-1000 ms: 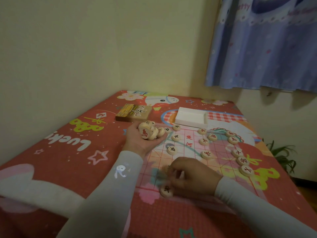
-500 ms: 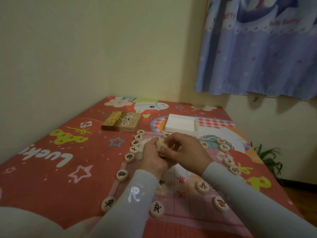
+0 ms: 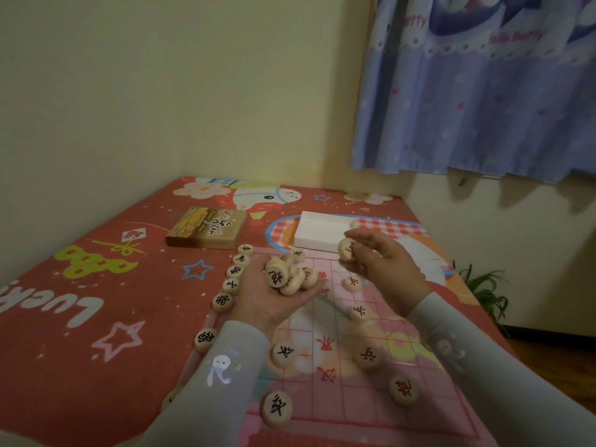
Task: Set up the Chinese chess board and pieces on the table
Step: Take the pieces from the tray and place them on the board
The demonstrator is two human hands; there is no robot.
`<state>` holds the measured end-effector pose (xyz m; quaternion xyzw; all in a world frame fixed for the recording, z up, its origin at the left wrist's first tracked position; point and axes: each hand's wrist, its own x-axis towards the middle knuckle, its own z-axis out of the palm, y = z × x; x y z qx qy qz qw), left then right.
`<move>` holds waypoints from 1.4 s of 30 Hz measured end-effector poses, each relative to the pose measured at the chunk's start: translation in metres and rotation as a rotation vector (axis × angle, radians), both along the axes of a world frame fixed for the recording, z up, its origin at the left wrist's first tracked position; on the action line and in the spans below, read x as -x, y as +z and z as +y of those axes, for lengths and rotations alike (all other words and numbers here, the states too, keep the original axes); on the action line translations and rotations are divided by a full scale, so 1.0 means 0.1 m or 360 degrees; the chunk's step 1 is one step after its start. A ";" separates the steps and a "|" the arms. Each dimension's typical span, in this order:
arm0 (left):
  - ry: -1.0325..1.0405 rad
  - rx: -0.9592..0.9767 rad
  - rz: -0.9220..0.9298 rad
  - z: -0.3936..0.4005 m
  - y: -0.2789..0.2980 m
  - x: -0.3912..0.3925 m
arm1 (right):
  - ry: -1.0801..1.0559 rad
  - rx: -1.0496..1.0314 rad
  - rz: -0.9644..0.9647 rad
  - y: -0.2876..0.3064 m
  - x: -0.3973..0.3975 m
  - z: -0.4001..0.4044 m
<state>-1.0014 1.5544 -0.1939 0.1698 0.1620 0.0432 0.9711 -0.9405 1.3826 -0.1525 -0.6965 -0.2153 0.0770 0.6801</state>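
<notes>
Round, flat wooden chess pieces [image 3: 277,408] sit on the thin pink paper board [image 3: 342,398]. The left hand [image 3: 269,295] cups a pile of them. Just beyond, the right hand [image 3: 380,262] pinches one piece [image 3: 346,250]; its mark is blurry.

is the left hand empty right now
No, the left hand lies palm up, cupping a pile of chess pieces.

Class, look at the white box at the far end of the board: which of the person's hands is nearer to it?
Right. The right hand, pinching one piece, hovers just in front of the white box. The left hand, cupping a pile of pieces, sits nearer the camera, leftward.
</notes>
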 end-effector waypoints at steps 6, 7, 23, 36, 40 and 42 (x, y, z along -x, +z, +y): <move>-0.0008 0.0015 -0.0024 0.00 -0.03 -0.02 | -0.0117 0.0100 0.0161 -0.14 -0.30 -0.40; -0.0014 0.0015 -0.0030 0.00 -0.03 -0.02 | -0.0230 0.0244 0.0030 -0.16 -0.32 -0.45; -0.0115 -0.0044 -0.0027 -0.17 -0.11 -0.26 | -0.0657 0.0789 -0.0377 -0.52 -0.30 -1.36; -0.0269 -0.0088 0.0038 -0.76 0.05 -0.17 | -0.0516 0.1082 -0.0568 -0.96 0.64 -1.94; -0.0337 -0.0039 0.0035 -0.93 0.04 -0.15 | -0.0481 0.1105 -0.0590 -0.98 0.68 -1.93; -0.0367 -0.0022 0.0060 -0.99 0.03 -0.13 | -0.0448 0.1166 -0.0613 -0.99 0.70 -1.91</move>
